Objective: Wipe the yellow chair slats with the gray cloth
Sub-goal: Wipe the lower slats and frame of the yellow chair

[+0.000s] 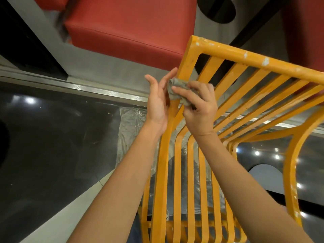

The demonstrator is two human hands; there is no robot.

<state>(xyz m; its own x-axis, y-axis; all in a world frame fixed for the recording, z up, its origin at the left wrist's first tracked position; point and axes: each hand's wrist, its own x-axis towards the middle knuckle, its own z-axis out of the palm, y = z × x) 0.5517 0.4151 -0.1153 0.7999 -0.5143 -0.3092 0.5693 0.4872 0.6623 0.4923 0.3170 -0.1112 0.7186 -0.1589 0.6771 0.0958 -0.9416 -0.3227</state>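
Observation:
A yellow slatted chair [228, 81] fills the right half of the view, its curved slats running from the top rail down toward me. White paint flecks dot the top rail. My right hand [199, 109] is closed around a crumpled gray cloth [177, 90] and presses it against the leftmost slat near the back's left post. My left hand [157, 104] is beside that post with fingers spread, palm against the slat's outer side, touching the cloth's edge.
A red cushioned seat [126, 27] stands just beyond the chair. Clear plastic sheeting [131, 123] lies on the dark glossy floor [52, 137] under the chair. A metal strip [87, 88] runs across the floor at left.

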